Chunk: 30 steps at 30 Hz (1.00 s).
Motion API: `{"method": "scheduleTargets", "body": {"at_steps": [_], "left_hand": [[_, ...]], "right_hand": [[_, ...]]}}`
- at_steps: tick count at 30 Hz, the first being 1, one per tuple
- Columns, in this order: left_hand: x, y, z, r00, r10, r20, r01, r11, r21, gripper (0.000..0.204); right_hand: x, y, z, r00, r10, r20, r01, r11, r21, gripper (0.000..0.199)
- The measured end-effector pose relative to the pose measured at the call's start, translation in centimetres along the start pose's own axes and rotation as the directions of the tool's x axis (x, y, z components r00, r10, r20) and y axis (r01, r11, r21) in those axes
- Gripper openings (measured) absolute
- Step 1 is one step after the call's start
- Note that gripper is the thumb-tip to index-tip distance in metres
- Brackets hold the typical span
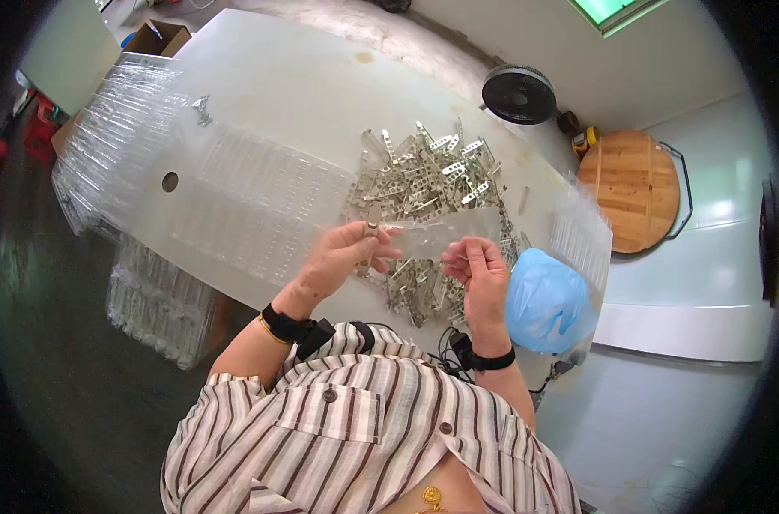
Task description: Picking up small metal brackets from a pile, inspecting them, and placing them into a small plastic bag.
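Note:
My left hand [334,264] is closed on a narrow metal strip [373,228], which stands up between thumb and fingers. A clear plastic piece [445,235], like a small bag or film, stretches between my two hands. My right hand [482,272] pinches its right end. Both hands are over the near part of a heap of loose metal strips with holes [423,182]. Whether the metal strip touches the plastic is hard to make out.
On the pale table [261,60], a clear slotted tray [261,201] lies left of the heap. Film-wrapped trays [119,120] stand at the left edge. A blue plastic bag [548,300] sits to the right. Farther off are a black fan [519,92] and a round wooden board [629,190].

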<state>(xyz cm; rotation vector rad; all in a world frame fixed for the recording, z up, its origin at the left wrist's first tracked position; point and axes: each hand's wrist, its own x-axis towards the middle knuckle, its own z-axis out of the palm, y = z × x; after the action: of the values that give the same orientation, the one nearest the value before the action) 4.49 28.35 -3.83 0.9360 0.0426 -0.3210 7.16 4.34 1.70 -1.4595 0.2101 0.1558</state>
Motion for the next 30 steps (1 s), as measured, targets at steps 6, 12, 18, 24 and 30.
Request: {"method": "scheduleTargets", "body": {"at_steps": [6, 12, 18, 24, 30], "left_hand": [[0.3, 0.0, 0.2, 1.0, -0.004, -0.002, 0.004, 1.0, -0.021, 0.017], [1.1, -0.3, 0.7, 1.0, -0.004, 0.023, 0.005, 0.999, -0.032, 0.018], [1.7, 0.1, 0.9, 0.996, -0.038, 0.079, 0.033, 0.998, 0.06, 0.02], [2.0, 0.0, 1.7, 0.989, -0.136, 0.066, 0.124, 0.98, 0.155, 0.022], [1.6, -0.7, 1.7, 0.992, -0.123, 0.008, 0.119, 0.973, 0.198, 0.022]], "right_hand": [[0.0, -0.6, -0.3, 0.996, 0.089, -0.029, -0.088, 0.996, 0.012, 0.038], [-0.3, -0.5, -1.1, 0.996, 0.058, -0.068, -0.05, 0.992, 0.116, 0.036], [-0.4, -0.2, -2.0, 0.971, -0.054, -0.234, 0.067, 0.997, 0.047, 0.016], [0.5, 0.4, -3.6, 0.976, -0.118, -0.181, 0.118, 0.993, -0.008, 0.012], [1.5, 0.2, -3.0, 0.965, -0.184, -0.184, 0.183, 0.983, -0.023, 0.012]]}}
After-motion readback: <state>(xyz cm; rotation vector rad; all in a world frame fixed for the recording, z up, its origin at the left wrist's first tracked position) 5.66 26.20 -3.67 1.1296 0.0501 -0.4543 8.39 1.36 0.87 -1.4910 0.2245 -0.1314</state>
